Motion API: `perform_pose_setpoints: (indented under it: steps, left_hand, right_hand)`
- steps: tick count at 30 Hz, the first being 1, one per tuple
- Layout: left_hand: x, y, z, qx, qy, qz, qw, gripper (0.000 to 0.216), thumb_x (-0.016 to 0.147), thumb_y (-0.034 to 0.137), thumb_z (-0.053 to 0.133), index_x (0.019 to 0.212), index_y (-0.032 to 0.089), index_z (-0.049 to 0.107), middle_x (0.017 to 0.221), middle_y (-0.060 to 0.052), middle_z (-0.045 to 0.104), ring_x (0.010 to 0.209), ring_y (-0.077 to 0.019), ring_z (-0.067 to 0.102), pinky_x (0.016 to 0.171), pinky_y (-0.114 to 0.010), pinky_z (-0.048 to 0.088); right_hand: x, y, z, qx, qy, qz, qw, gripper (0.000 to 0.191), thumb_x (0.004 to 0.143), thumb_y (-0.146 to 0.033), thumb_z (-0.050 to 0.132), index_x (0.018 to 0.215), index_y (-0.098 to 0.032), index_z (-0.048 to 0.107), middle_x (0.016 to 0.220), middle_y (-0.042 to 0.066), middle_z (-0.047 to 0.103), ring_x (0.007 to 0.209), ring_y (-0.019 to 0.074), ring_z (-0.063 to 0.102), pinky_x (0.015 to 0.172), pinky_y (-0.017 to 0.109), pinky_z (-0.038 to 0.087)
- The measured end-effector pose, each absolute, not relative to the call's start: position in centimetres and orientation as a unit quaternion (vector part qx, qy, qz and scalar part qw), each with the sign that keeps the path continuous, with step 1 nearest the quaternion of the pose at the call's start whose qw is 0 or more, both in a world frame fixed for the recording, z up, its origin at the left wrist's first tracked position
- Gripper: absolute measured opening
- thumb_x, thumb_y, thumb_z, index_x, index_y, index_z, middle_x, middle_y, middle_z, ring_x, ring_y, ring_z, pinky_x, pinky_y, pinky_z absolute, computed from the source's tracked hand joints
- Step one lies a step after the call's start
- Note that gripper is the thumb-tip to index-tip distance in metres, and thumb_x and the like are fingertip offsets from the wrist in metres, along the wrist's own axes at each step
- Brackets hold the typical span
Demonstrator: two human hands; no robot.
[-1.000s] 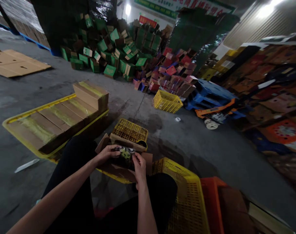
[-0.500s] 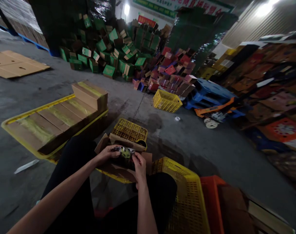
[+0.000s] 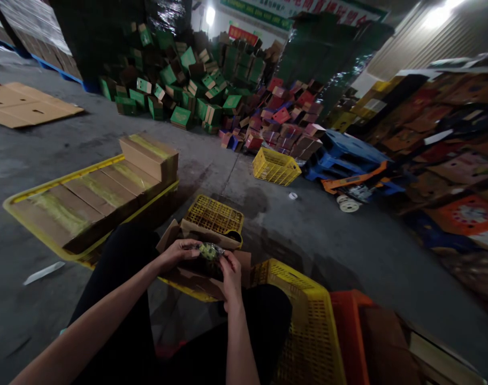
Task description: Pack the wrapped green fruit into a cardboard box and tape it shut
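Note:
Between my two hands is a small clear plastic bag point(image 3: 210, 250) with something green inside, its exact kind too small to make out. My left hand point(image 3: 180, 253) pinches the bag's left end, and my right hand point(image 3: 230, 270) grips its right end. Below them an open cardboard box point(image 3: 204, 281), flaps spread, stands between my knees. Its dark inside is mostly hidden by my hands. Under and behind the box shows an upturned yellow plastic crate point(image 3: 214, 213), with a dark, yellow-edged roll-like thing point(image 3: 233, 235) on it.
To the left, a yellow crate point(image 3: 15, 206) holds several taped cardboard boxes point(image 3: 93, 190). Another yellow crate point(image 3: 308, 321) and an orange crate point(image 3: 346, 315) stand at my right. Farther off are a yellow crate point(image 3: 276, 167), a pallet jack point(image 3: 354, 182) and heaped green cartons point(image 3: 182, 116).
The bag has turned slightly between my fingers, and its green contents show more plainly. Both hands stay nearly in the same place over the box.

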State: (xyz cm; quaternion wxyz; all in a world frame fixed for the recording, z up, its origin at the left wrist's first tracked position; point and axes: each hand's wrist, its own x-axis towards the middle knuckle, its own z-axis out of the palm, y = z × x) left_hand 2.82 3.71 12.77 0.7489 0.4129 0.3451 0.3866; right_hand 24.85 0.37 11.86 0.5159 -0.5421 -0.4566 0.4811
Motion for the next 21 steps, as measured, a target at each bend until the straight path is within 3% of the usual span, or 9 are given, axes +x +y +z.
perform_pose_setpoints:
  steps: [7, 14, 19, 21]
  left_hand:
    - [2.8, 4.3, 11.6, 0.399, 0.387, 0.402, 0.728, 0.059, 0.062, 0.037, 0.089, 0.114, 0.014, 0.072, 0.108, -0.01, 0.075, 0.098, -0.027, 0.07, 0.094, -0.038, 0.049]
    - [2.8, 4.0, 12.3, 0.392, 0.338, 0.381, 0.766, 0.062, 0.064, 0.034, 0.089, 0.12, 0.016, 0.07, 0.118, -0.012, 0.072, 0.106, -0.0281, 0.067, 0.098, -0.039, 0.047]
    - [2.9, 3.9, 13.1, 0.342, 0.305, 0.401, 0.793, 0.063, 0.073, 0.057, 0.078, 0.115, 0.011, 0.072, 0.12, -0.018, 0.07, 0.113, -0.0308, 0.064, 0.097, -0.041, 0.048]
    - [3.0, 4.0, 12.9, 0.335, 0.315, 0.402, 0.792, 0.061, 0.076, 0.059, 0.075, 0.112, 0.011, 0.073, 0.116, -0.019, 0.07, 0.111, -0.0303, 0.064, 0.094, -0.04, 0.05]
  right_hand:
    - [24.9, 0.6, 11.4, -0.591, -0.471, 0.438, 0.487, 0.03, 0.076, -0.042, 0.067, 0.095, -0.022, 0.076, 0.094, 0.004, 0.076, 0.09, 0.0248, 0.067, 0.081, 0.034, 0.053]
    - [24.9, 0.7, 10.7, -0.587, -0.469, 0.46, 0.473, 0.034, 0.078, -0.048, 0.067, 0.096, -0.022, 0.077, 0.093, 0.005, 0.077, 0.087, 0.0257, 0.068, 0.077, 0.037, 0.055]
    - [24.7, 0.5, 10.5, -0.569, -0.441, 0.506, 0.475, 0.036, 0.077, -0.047, 0.068, 0.1, -0.021, 0.075, 0.095, 0.006, 0.077, 0.085, 0.0249, 0.07, 0.077, 0.038, 0.057]
    - [24.4, 0.4, 10.7, -0.56, -0.434, 0.522, 0.475, 0.038, 0.077, -0.047, 0.069, 0.105, -0.022, 0.073, 0.101, 0.007, 0.076, 0.087, 0.0249, 0.07, 0.078, 0.038, 0.057]
